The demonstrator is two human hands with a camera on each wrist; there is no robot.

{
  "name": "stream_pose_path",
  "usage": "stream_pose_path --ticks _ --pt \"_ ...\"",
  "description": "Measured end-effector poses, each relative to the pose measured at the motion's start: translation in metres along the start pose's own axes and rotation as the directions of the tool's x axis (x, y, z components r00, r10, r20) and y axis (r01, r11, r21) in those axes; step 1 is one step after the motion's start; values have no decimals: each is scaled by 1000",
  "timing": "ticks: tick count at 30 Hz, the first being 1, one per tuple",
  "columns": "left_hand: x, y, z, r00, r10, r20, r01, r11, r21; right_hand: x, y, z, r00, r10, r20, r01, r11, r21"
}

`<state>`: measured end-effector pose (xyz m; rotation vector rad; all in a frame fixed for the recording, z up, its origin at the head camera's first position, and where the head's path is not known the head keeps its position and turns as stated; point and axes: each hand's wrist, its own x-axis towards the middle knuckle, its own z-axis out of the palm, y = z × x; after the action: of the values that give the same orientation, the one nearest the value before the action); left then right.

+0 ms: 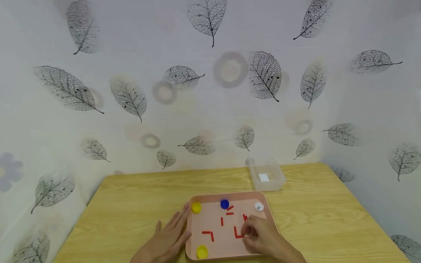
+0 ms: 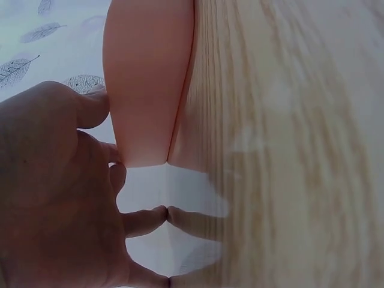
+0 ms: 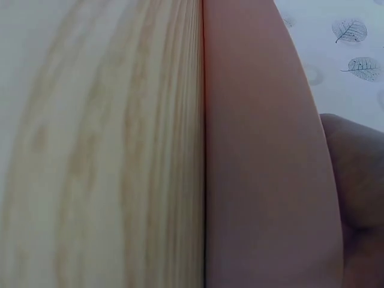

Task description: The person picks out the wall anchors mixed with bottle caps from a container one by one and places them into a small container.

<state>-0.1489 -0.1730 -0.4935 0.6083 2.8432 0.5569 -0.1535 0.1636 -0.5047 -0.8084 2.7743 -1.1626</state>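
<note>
nearest the head camera, the left hand [image 1: 166, 237] and right hand [image 1: 263, 235] run off the bottom edge at the wrists. the right hand covers the near-right part of the pink tray [image 1: 241, 196] and part of a red piece [image 1: 245, 217] beyond its knuckles; in the right wrist view the tray's side hides the fingertips. some grey thing inside the white cap [image 1: 259, 206] is too small to make out.

right thumb and fingers curl together at the right end of a red stick [image 1: 239, 236], which meets an upright stick [image 1: 235, 231] in an l shape; whether they pinch it or merely touch it, i cannot tell. left fingers are straight and somewhat spread, against the tray's left edge.

pink floor stretches between that l and the left pair of sticks [image 1: 206, 232]; bare table [image 1: 315, 204] lies right of the tray.
</note>
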Motion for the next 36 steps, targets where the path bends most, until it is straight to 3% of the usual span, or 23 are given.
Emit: stream_pose_path --ticks 5,12,19,25,32,36 --pt "0 1 0 1000 2 13 -2 1000 0 1 -3 1 999 30 26 -30 1000 -2" --pt "1 -4 1 999 5 37 -4 1000 -26 -3 -4 5 993 96 68 -101 992 74" --pt "2 -6 2 1000 2 30 -1 1000 -20 0 -2 8 1000 -3 -12 3 1000 -1" --pt "3 -5 3 1000 4 16 -3 999 -37 -1 -3 7 999 45 18 -46 995 90" --pt "3 -6 3 1000 -3 17 3 999 -41 -1 -3 7 997 78 23 -80 992 100" --pt "3 -6 4 1000 4 13 -3 999 -36 -2 0 8 998 -16 -62 22 995 101"
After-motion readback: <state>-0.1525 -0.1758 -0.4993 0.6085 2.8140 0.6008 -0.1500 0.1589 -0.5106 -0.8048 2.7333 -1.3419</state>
